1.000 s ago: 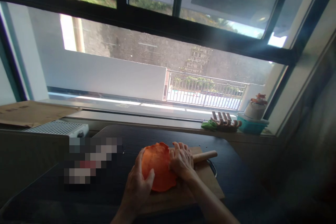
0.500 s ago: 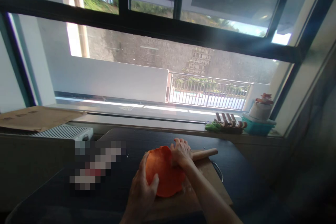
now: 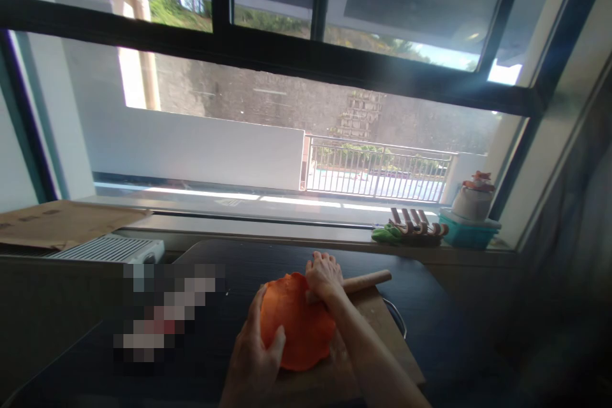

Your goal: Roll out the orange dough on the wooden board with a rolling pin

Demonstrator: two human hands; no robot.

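A flat, roughly round sheet of orange dough (image 3: 299, 331) lies on a wooden board (image 3: 382, 338). At its left rim is my left hand (image 3: 255, 344), thumb resting on top and fingers curved along the edge. My right hand (image 3: 325, 275) lies over a wooden rolling pin (image 3: 370, 280), its palm covering the middle part. One end of the pin rests on the dough's upper right edge; the other sticks out to the right past the board. Part of the right hand's grip is hidden behind its own back.
Under the board is a dark table (image 3: 248, 261), with a blurred-out patch (image 3: 162, 319) on the left. A metal handle (image 3: 398, 315) shows at the board's right edge. The windowsill holds a brown rack (image 3: 415, 226) and a teal box (image 3: 468, 229). Cardboard (image 3: 71, 222) lies at far left.
The view has shifted slightly, so the scene sits a little lower and further left. Both hands keep about the same places on the dough and rolling pin; the pin's near end now shows more.
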